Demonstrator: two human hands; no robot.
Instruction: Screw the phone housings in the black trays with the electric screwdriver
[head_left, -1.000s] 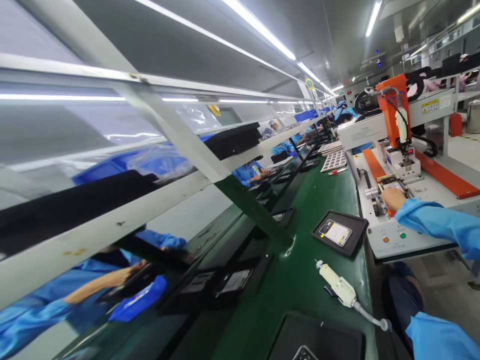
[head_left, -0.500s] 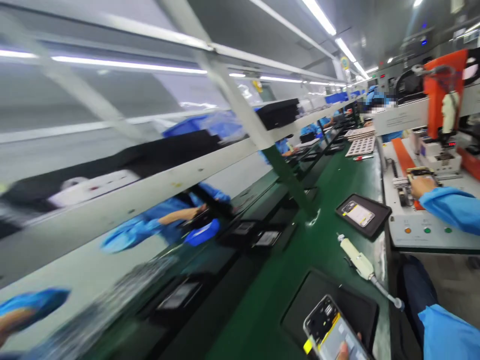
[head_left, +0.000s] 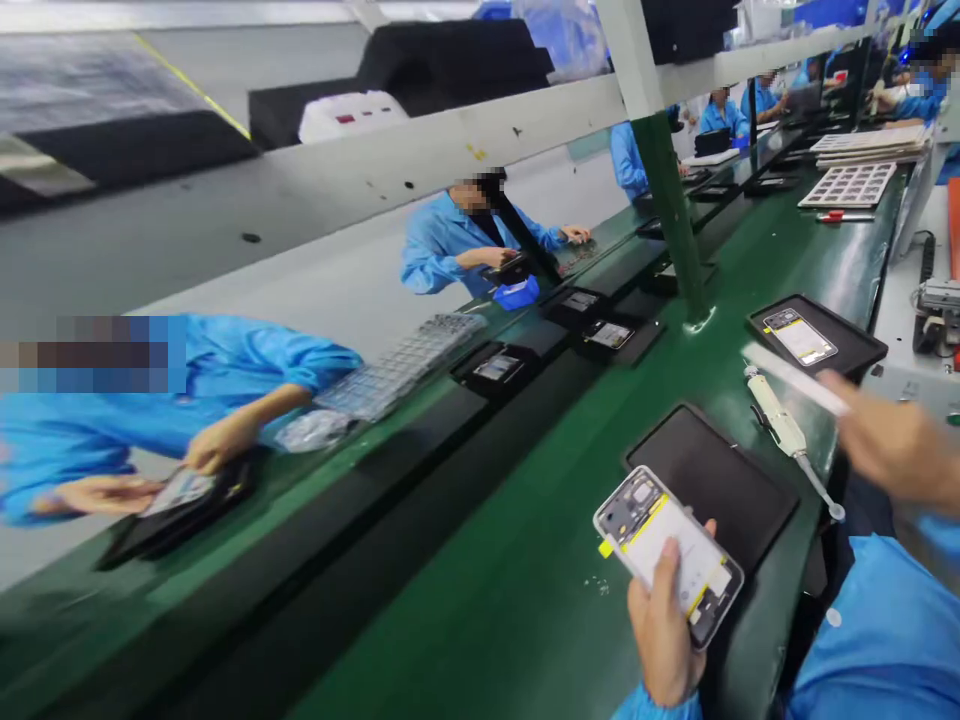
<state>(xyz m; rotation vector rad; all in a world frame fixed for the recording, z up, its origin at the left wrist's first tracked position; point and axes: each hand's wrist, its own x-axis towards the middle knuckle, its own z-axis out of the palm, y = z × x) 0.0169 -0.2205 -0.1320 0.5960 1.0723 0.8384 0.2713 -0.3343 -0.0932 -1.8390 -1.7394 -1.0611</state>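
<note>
My left hand [head_left: 664, 625] grips an opened phone [head_left: 667, 550], its back off and its white and yellow inner parts facing up, just above an empty black tray [head_left: 720, 480] on the green belt [head_left: 525, 560]. My right hand [head_left: 892, 445], blurred by motion, is over the belt's near edge, closed on a thin white flat piece [head_left: 795, 380]. Under that piece a cream-coloured hand tool [head_left: 780, 425] with a cable lies on the belt. Farther along, a second black tray [head_left: 855, 345] carries another opened phone [head_left: 799, 335].
Across the belt, people in blue coats [head_left: 450, 240] work at black trays [head_left: 611, 335]. A green post [head_left: 675, 230] rises from the belt and carries a white shelf rail. White grid trays [head_left: 851, 185] lie farther down. A white machine [head_left: 934, 300] stands at the right edge.
My view has swung down and left. My right hand has left the machine and come over the belt with the white piece. The phone in my left hand has risen into fuller view.
</note>
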